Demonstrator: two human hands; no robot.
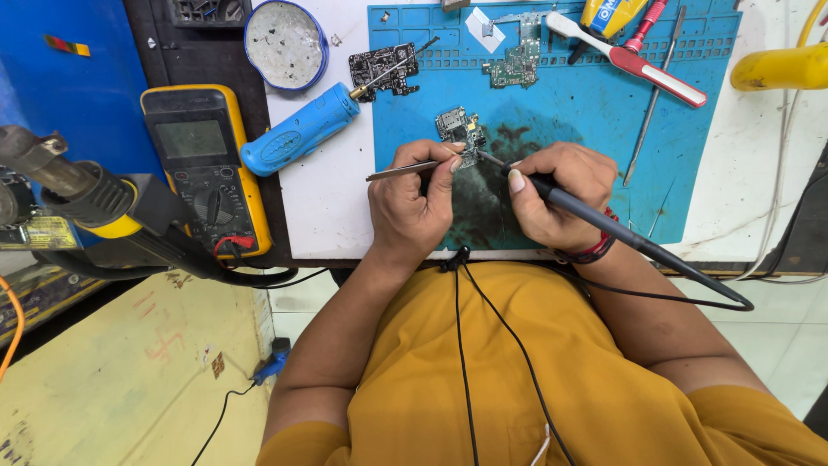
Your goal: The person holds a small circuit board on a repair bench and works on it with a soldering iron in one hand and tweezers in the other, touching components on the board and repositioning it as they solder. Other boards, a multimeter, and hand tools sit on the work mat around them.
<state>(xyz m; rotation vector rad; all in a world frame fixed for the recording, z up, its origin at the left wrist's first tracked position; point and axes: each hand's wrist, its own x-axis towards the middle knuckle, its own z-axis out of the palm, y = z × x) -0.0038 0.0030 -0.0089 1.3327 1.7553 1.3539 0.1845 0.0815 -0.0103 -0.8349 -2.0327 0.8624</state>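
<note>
The small circuit board (460,131) lies on the blue mat (552,103), just beyond both hands. The left hand (412,203) pinches tweezers (405,170) pointing right at it. The right hand (556,194) grips a soldering iron (604,224), tip angled up-left onto the board.

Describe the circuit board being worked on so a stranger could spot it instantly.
Find the blue mat on the white bench. The small circuit board lies near its left-centre, just above both hands, met by tweezers and soldering iron. Two other boards lie farther away, untouched.

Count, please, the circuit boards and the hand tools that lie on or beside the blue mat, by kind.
Circuit boards: 3 (one under the hands, one at the mat's left edge, one green)
Blue electric screwdriver: 1
Red-handled brush: 1
Thin metal pick: 1
Total: 6
</note>
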